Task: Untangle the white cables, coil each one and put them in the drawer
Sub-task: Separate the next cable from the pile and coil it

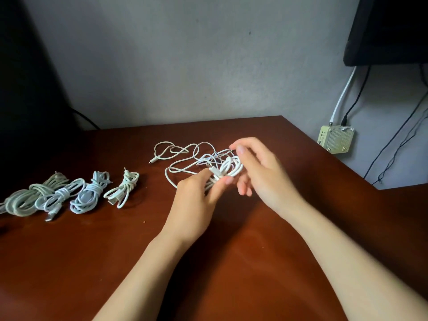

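Seen from the head camera, two bare forearms reach forward over a reddish-brown wooden table (231,262). The left hand (196,200) has its fingers (225,181) closed around a small bundle of white cable, the coil (229,169), thumb and forefinger pinching it near a plug. The right hand (261,172) hovers just beside the coil on its right, its fingers (240,149) curled and pinched on a strand at the coil's upper edge; this hand is a little blurred, so exactly how the strand is held cannot be told. From the fingers, loose loops of the white tangle (185,156) spill away from the person and to the left across the table, ending in a small plug (152,161) lying flat. Well apart from the fingers, to their left, four tied bundles lie in a row on the table: the nearest bundle (122,189), then a second (91,195), a third (60,198), and a larger greyish one (30,198) at the frame's left edge. To the right of the fingers, beyond the table's edge, a small pale box (337,139) sits against the grey wall (185,66) with a white wire (342,96) and a black wire (356,93) running up from it toward a dark object (389,28) in the upper right corner.
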`<action>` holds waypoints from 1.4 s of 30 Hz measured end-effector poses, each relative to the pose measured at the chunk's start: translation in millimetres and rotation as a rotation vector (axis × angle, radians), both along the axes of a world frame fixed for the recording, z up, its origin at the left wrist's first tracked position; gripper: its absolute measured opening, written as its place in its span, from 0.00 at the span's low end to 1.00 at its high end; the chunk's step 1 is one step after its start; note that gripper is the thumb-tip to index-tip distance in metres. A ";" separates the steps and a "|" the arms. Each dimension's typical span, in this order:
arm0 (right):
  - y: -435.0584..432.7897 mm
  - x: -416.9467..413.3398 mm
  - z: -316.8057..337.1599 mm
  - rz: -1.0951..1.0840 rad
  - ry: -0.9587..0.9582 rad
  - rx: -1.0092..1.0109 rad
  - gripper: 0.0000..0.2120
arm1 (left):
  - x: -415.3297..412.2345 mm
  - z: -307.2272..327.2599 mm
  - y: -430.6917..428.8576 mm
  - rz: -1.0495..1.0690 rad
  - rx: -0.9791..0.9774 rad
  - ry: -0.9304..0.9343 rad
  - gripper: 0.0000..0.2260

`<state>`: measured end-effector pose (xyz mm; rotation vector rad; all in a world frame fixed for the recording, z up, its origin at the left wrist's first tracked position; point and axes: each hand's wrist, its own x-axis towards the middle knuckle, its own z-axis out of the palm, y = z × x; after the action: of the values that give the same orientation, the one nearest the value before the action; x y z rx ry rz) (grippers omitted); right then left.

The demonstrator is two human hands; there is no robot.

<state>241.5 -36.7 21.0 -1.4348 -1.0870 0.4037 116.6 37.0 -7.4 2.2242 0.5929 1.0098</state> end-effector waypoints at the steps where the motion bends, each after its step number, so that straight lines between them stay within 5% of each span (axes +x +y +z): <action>1: -1.1 0.7 1.2 0.009 0.002 0.013 0.06 | 0.0 0.8 0.0 0.036 0.023 -0.001 0.14; 8: -6.0 -2.2 -7.2 -0.062 -0.506 0.105 0.09 | -1.1 -2.2 4.7 0.209 0.210 -0.040 0.17; 11: -3.9 -4.7 -11.1 -0.055 -0.612 0.160 0.08 | -3.2 -3.3 5.3 0.201 0.248 0.000 0.03; 17: 1.5 -9.6 -13.0 -0.013 -0.510 0.214 0.02 | -2.7 -2.1 2.8 0.229 0.293 -0.007 0.10; 19: 3.0 -8.0 -12.6 0.025 -0.420 0.213 0.01 | -2.4 -0.2 0.6 0.155 0.188 -0.043 0.09; 24: 3.1 -2.1 -12.5 0.039 -0.383 0.179 0.05 | 3.8 2.7 -6.0 -0.159 -0.605 -0.154 0.14; 27: 3.0 -2.5 -12.9 0.066 -0.363 0.151 0.03 | 1.4 11.2 -5.4 -0.258 -0.907 -0.255 0.08; 35: -0.9 -8.9 -10.1 0.153 -0.293 0.065 0.03 | -1.6 16.9 -0.4 -0.422 -1.207 -0.196 0.11; 42: 0.2 -15.7 -6.7 0.187 -0.107 0.084 0.04 | -0.1 17.6 5.5 -0.460 -1.362 -0.388 0.11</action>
<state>225.8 -36.5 14.3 -1.2974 -1.3156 0.4125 116.6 42.5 10.2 0.8512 0.3581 0.4730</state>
